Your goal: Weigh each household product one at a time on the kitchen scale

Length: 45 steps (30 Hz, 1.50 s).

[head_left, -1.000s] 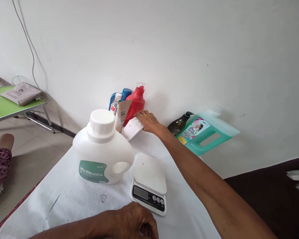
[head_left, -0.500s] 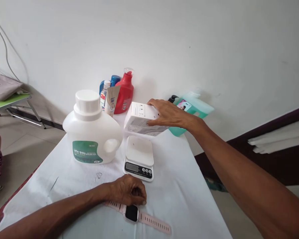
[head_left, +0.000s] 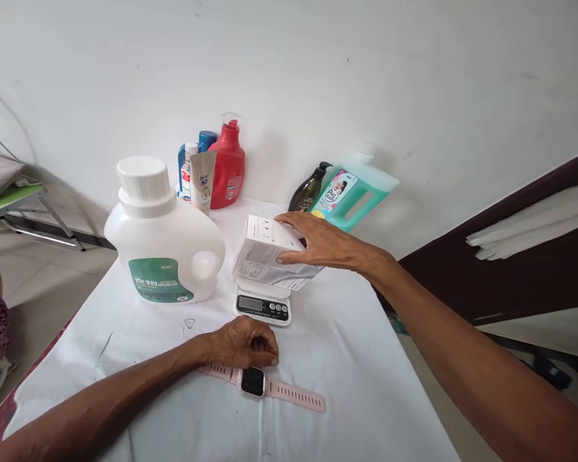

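right hand: the right hand (head_left: 325,244) gripped a white printed cardboard box (head_left: 270,255) from the right side, fingers over its top and thumb on the near face.
box: it was held tilted at the middle of the table, directly over a small white digital kitchen scale (head_left: 263,304); whether it touched the platform could not be told.
left hand: the left hand (head_left: 243,343) lay curled into a loose fist on the white cloth-covered table (head_left: 356,359), holding nothing, knuckles just beside a pink-strapped smartwatch (head_left: 260,382) lying flat at the near edge.
left of scale: a large white plastic detergent jug with a green label (head_left: 162,240) stood upright.
far edge: a red pump bottle (head_left: 227,163), a blue bottle (head_left: 203,141) and a cream tube (head_left: 203,181) clustered against the wall.
far right: a dark brown bottle (head_left: 309,189) and a teal handled jug (head_left: 351,194) leaned at the wall.
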Each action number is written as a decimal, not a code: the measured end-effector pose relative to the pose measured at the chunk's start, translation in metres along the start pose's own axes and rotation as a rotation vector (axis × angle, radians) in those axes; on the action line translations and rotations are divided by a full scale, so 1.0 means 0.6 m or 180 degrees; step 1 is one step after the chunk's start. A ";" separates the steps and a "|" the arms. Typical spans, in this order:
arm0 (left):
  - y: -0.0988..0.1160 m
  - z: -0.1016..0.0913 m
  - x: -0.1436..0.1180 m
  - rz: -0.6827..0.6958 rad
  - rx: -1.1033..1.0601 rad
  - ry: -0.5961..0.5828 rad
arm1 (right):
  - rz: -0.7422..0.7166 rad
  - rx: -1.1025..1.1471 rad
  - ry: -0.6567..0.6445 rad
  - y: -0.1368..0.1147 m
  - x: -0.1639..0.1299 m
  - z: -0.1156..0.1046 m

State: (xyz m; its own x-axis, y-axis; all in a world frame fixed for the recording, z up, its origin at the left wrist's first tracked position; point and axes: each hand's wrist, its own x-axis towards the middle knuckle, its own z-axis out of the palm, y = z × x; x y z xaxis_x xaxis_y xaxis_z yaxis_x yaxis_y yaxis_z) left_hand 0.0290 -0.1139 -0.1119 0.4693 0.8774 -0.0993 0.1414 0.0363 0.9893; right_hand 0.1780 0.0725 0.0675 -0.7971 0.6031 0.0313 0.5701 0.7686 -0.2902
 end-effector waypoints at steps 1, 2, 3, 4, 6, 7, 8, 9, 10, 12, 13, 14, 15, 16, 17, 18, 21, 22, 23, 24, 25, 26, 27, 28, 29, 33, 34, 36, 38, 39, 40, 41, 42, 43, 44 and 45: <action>0.000 0.000 0.000 0.0002 -0.0035 -0.0011 | -0.0018 0.0131 0.0138 0.002 -0.006 0.000; 0.001 0.000 -0.001 -0.0006 -0.0085 -0.0018 | -0.0032 0.0308 0.0343 0.002 -0.014 0.001; 0.002 -0.001 -0.001 -0.0022 -0.0145 -0.0020 | -0.0044 0.0535 0.0643 0.003 -0.024 0.004; 0.004 -0.001 -0.001 -0.0043 -0.0208 -0.0021 | -0.0054 0.0802 0.1067 0.003 -0.036 0.010; 0.008 -0.002 -0.002 -0.0077 -0.0298 -0.0031 | 0.0046 0.1374 0.2261 0.008 -0.062 0.037; 0.010 -0.002 -0.002 -0.0085 -0.0330 -0.0033 | 0.0177 0.1626 0.2985 0.012 -0.075 0.058; 0.013 -0.003 -0.003 -0.0086 -0.0349 -0.0038 | 0.0458 0.1850 0.3687 0.019 -0.087 0.084; 0.015 -0.003 -0.003 -0.0084 -0.0360 -0.0044 | 0.0809 0.2084 0.4098 0.028 -0.099 0.114; 0.017 -0.003 -0.003 -0.0084 -0.0361 -0.0045 | 0.1175 0.2418 0.4213 0.037 -0.110 0.146; 0.019 -0.003 -0.004 -0.0095 -0.0342 -0.0021 | 0.1764 0.3117 0.3821 0.055 -0.131 0.210; 0.021 -0.003 -0.004 -0.0104 -0.0316 -0.0004 | 0.1875 0.3298 0.3520 0.062 -0.141 0.238; 0.022 -0.003 -0.004 -0.0117 -0.0277 0.0007 | 0.1913 0.3387 0.3277 0.067 -0.150 0.262; 0.023 -0.003 -0.004 -0.0132 -0.0236 0.0018 | 0.1884 0.3373 0.3100 0.071 -0.157 0.281; 0.024 -0.002 -0.004 -0.0153 -0.0198 0.0029 | 0.1826 0.3340 0.2930 0.072 -0.164 0.294; 0.025 -0.002 -0.004 -0.0180 -0.0172 0.0036 | 0.1772 0.3289 0.2802 0.072 -0.168 0.301; 0.026 -0.001 -0.004 -0.0210 -0.0161 0.0050 | 0.1729 0.3237 0.2699 0.072 -0.172 0.305; 0.029 0.002 -0.003 -0.0286 -0.0174 0.0128 | 0.1678 0.3129 0.2511 0.068 -0.176 0.301; 0.030 0.002 -0.002 -0.0305 -0.0172 0.0143 | 0.1658 0.3085 0.2475 0.067 -0.177 0.298; 0.030 0.003 -0.002 -0.0318 -0.0162 0.0157 | 0.1631 0.3043 0.2437 0.067 -0.178 0.296; 0.031 0.003 -0.002 -0.0329 -0.0145 0.0168 | 0.1600 0.3005 0.2396 0.066 -0.178 0.294; 0.031 0.003 -0.002 -0.0338 -0.0125 0.0172 | 0.1572 0.2966 0.2357 0.066 -0.179 0.293; 0.032 0.003 -0.002 -0.0346 -0.0111 0.0173 | 0.1551 0.2922 0.2322 0.066 -0.180 0.292; 0.032 0.003 -0.003 -0.0355 -0.0105 0.0170 | 0.1533 0.2877 0.2289 0.065 -0.181 0.292; 0.033 0.003 -0.003 -0.0365 -0.0100 0.0165 | 0.1523 0.2831 0.2262 0.065 -0.182 0.292; 0.034 0.003 -0.004 -0.0377 -0.0098 0.0155 | 0.1520 0.2788 0.2240 0.065 -0.182 0.292; 0.038 0.003 -0.005 -0.0393 -0.0018 0.0145 | 0.1516 0.2696 0.2197 0.065 -0.183 0.291; 0.040 0.003 -0.005 -0.0391 0.0004 0.0143 | 0.1520 0.2686 0.2188 0.065 -0.182 0.291; 0.043 0.003 -0.004 -0.0387 0.0028 0.0142 | 0.1539 0.2661 0.2168 0.064 -0.182 0.289; 0.045 0.003 -0.003 -0.0385 0.0036 0.0137 | 0.1557 0.2636 0.2169 0.063 -0.182 0.288; 0.045 0.003 -0.003 -0.0384 0.0040 0.0135 | 0.1562 0.2628 0.2170 0.063 -0.181 0.287; 0.045 0.003 -0.003 -0.0380 0.0044 0.0136 | 0.1566 0.2626 0.2166 0.063 -0.181 0.287; 0.045 0.003 -0.003 -0.0377 0.0047 0.0135 | 0.1569 0.2622 0.2165 0.063 -0.181 0.287; 0.045 0.003 -0.003 -0.0374 0.0044 0.0134 | 0.1571 0.2618 0.2163 0.063 -0.181 0.287; 0.045 0.003 -0.003 -0.0369 0.0037 0.0135 | 0.1575 0.2611 0.2162 0.063 -0.181 0.288; 0.045 0.003 -0.003 -0.0369 0.0026 0.0134 | 0.1578 0.2603 0.2161 0.063 -0.182 0.288; 0.044 0.003 -0.004 -0.0373 0.0017 0.0135 | 0.1580 0.2593 0.2161 0.063 -0.182 0.288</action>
State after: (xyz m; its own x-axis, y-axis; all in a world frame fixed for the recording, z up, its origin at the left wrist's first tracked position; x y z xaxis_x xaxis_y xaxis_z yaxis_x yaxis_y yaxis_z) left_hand 0.0331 -0.1156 -0.0855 0.4121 0.8867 -0.2095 0.1977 0.1374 0.9706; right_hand 0.2521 -0.0011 -0.1121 -0.1126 0.9781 0.1752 0.2965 0.2014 -0.9336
